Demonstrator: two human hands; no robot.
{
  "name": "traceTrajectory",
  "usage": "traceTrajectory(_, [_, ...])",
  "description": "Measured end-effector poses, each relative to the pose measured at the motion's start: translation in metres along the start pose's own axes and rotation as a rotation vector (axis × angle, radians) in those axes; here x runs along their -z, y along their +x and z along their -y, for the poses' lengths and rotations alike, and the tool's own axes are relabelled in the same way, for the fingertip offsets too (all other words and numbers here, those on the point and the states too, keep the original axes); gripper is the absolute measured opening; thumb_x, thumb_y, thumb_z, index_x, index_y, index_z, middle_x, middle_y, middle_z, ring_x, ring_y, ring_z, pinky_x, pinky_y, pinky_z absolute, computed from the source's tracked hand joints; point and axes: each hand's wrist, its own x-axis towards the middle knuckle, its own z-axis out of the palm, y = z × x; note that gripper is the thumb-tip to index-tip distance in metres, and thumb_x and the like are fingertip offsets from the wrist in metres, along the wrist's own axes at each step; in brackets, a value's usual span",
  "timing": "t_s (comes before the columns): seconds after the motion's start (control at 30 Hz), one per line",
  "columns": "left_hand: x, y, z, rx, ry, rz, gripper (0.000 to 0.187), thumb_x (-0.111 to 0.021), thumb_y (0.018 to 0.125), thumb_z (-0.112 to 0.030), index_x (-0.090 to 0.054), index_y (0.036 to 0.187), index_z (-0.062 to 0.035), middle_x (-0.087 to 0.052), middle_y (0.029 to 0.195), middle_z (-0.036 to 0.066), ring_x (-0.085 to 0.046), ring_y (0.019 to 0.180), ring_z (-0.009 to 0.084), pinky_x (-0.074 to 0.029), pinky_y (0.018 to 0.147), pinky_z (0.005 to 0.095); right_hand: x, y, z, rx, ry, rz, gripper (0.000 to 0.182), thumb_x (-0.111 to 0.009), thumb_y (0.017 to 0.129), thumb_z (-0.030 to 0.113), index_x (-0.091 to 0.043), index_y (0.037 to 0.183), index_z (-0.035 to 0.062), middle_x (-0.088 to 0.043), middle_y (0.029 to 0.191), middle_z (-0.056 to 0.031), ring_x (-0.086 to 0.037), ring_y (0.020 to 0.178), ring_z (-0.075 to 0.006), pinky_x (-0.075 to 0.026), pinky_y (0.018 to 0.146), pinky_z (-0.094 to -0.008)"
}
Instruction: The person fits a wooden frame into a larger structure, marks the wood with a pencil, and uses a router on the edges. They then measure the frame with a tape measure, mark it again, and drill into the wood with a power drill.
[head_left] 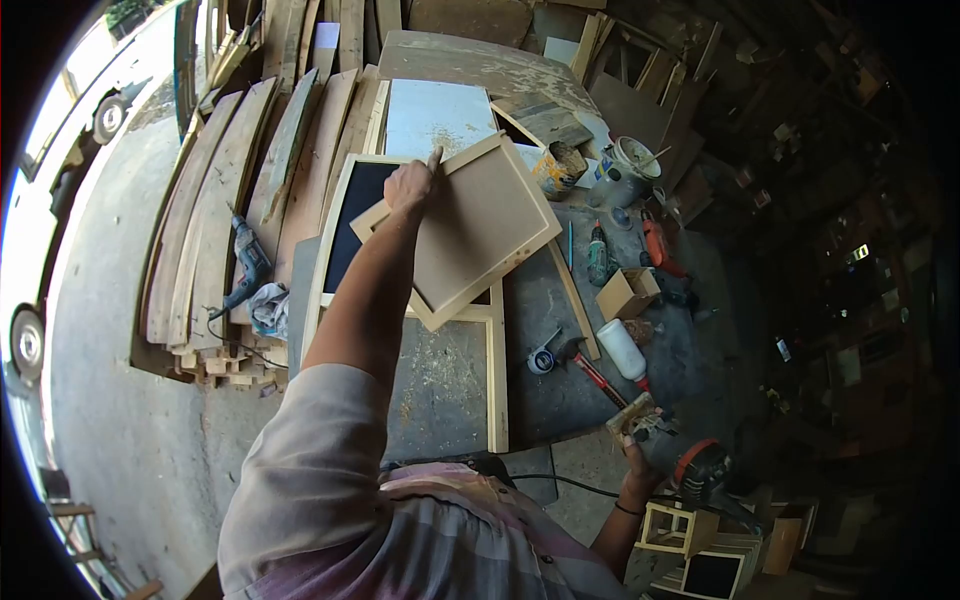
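My left hand grips the upper left edge of a wooden framed panel, which is tilted above the workbench. Beneath the panel lies a larger pale wooden frame with a dark inset at its upper left. At the lower right, my right hand is closed round a power tool with a red ring, held beyond the bench's near edge. Part of this hand is hidden by the tool.
On the bench are a hammer, tape measure, white bottle, small wooden box, green drill, red tool and tubs. Planks with a blue drill lie left. A cable hangs near the right hand.
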Motion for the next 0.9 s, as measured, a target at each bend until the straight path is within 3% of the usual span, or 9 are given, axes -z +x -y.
traceTrajectory(0.1, [0.047, 0.015, -0.036, -0.317, 0.108, 0.013, 0.085, -0.029, 0.097, -0.071, -0.075, 0.089, -0.0001, -0.072, 0.097, 0.024, -0.068, 0.098, 0.0391, -0.051, 0.09, 0.0469, 0.013, 0.008, -0.009, -0.011, 0.025, -0.036, 0.078, -0.075, 0.07, 0.011, -0.044, 0.14, -0.004, -0.05, 0.139, -0.0173, -0.052, 0.126, -0.0289, -0.041, 0.108, -0.0435])
traceTrajectory(0.2, [0.059, -0.006, -0.074, -0.612, 0.219, 0.175, 0.081, -0.033, 0.096, -0.07, -0.075, 0.082, -0.0022, -0.071, 0.092, 0.023, -0.068, 0.094, 0.0387, -0.051, 0.088, 0.0472, 0.018, 0.025, -0.018, -0.028, 0.039, -0.044, 0.075, -0.075, 0.069, 0.01, -0.046, 0.137, -0.0046, -0.051, 0.138, -0.0172, -0.053, 0.125, -0.0285, -0.042, 0.108, -0.044])
traceTrajectory(0.33, [-0.005, -0.065, -0.092, -1.075, 0.388, 0.394, 0.056, -0.051, 0.089, -0.053, -0.073, 0.074, -0.0047, -0.071, 0.081, 0.02, -0.069, 0.083, 0.0379, -0.054, 0.08, 0.0465, 0.016, 0.041, -0.039, -0.096, 0.079, -0.062, 0.076, -0.075, 0.068, 0.011, -0.045, 0.136, -0.0036, -0.053, 0.135, -0.0164, -0.054, 0.123, -0.0285, -0.042, 0.108, -0.0436])
traceTrajectory(0.43, [-0.056, -0.105, -0.097, -1.331, 0.559, 0.642, 0.043, -0.051, 0.084, -0.043, -0.076, 0.079, -0.0084, -0.072, 0.082, 0.017, -0.07, 0.082, 0.0359, -0.056, 0.077, 0.0472, 0.014, 0.053, -0.058, -0.066, 0.126, -0.034, 0.074, -0.075, 0.068, 0.009, -0.046, 0.135, -0.0005, -0.054, 0.133, -0.0142, -0.053, 0.123, -0.0275, -0.039, 0.109, -0.0433])
traceTrajectory(0.57, [-0.104, -0.124, -0.095, -1.437, 0.787, 0.806, 0.044, -0.048, 0.088, -0.043, -0.075, 0.081, -0.0093, -0.073, 0.087, 0.013, -0.07, 0.087, 0.034, -0.055, 0.08, 0.0467, 0.007, 0.065, -0.07, -0.109, 0.181, -0.024, 0.076, -0.075, 0.068, 0.009, -0.044, 0.137, -0.0009, -0.054, 0.134, -0.0145, -0.052, 0.125, -0.028, -0.037, 0.111, -0.0439])
traceTrajectory(0.7, [-0.132, -0.119, -0.084, -1.529, 0.726, 0.859, 0.042, -0.048, 0.089, -0.043, -0.075, 0.082, -0.0108, -0.072, 0.084, 0.012, -0.07, 0.085, 0.033, -0.054, 0.081, 0.0471, 0.005, 0.083, -0.086, -0.165, 0.165, 0.075, 0.078, -0.075, 0.068, 0.008, -0.042, 0.138, -0.0006, -0.053, 0.135, -0.0149, -0.052, 0.125, -0.0285, -0.037, 0.111, -0.0445])
traceTrajectory(0.8, [-0.136, -0.118, -0.077, -1.609, 0.671, 0.811, 0.039, -0.053, 0.089, -0.041, -0.074, 0.084, -0.0092, -0.07, 0.087, 0.015, -0.068, 0.091, 0.0328, -0.052, 0.084, 0.0472, -0.001, 0.101, -0.093, -0.192, 0.185, 0.148, 0.08, -0.075, 0.068, 0.006, -0.04, 0.14, 0.0001, -0.053, 0.136, -0.0147, -0.052, 0.125, -0.0281, -0.036, 0.111, -0.0441])
traceTrajectory(0.87, [-0.13, -0.126, -0.068, -1.479, 0.277, 0.449, 0.039, -0.058, 0.089, -0.044, -0.069, 0.104, -0.0095, -0.065, 0.11, 0.015, -0.056, 0.116, 0.0325, -0.039, 0.103, 0.0502, -0.009, 0.116, -0.094, -0.214, 0.195, 0.182, 0.081, -0.075, 0.068, 0.006, -0.038, 0.14, 0.0004, -0.053, 0.136, -0.0145, -0.051, 0.125, -0.0278, -0.036, 0.111, -0.0437])
traceTrajectory(0.9, [-0.132, -0.127, -0.061, -1.475, 0.285, 0.451, 0.039, -0.058, 0.089, -0.044, -0.069, 0.104, -0.0095, -0.065, 0.11, 0.015, -0.056, 0.116, 0.0325, -0.039, 0.103, 0.0502, -0.016, 0.124, -0.095, -0.231, 0.191, 0.185, 0.081, -0.075, 0.069, 0.006, -0.038, 0.141, 0.0006, -0.053, 0.135, -0.0141, -0.051, 0.125, -0.0274, -0.037, 0.111, -0.0431])
